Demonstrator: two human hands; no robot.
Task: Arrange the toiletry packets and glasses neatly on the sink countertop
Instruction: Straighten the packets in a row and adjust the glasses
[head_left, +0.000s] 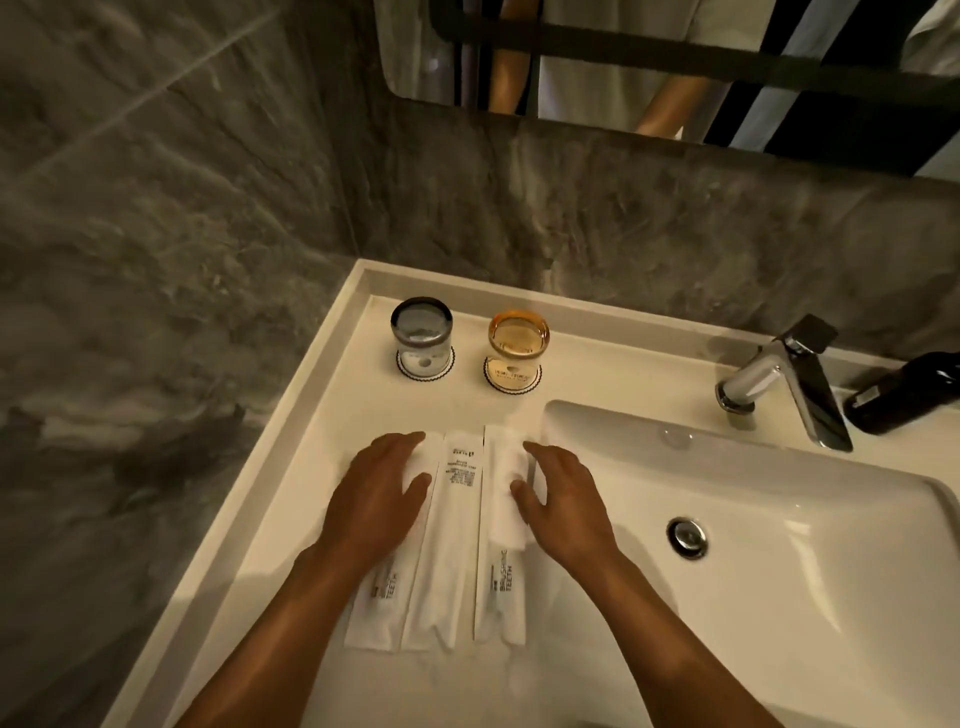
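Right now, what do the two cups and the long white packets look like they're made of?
Grey cup and amber cup: tinted glass, since the coasters show through. Packets: probably matte white paper, creased with printed text, though plastic film is possible.

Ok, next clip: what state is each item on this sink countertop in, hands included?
Grey smoked glass: upright on a coaster.
Amber glass: upright on a coaster, beside the grey one.
Three long white toiletry packets: flat, side by side.
Left hand: open, palm down on the left packet.
Right hand: open, fingers on the right packet.
Chrome faucet: no water running.
Dark bottle: lying by the faucet.
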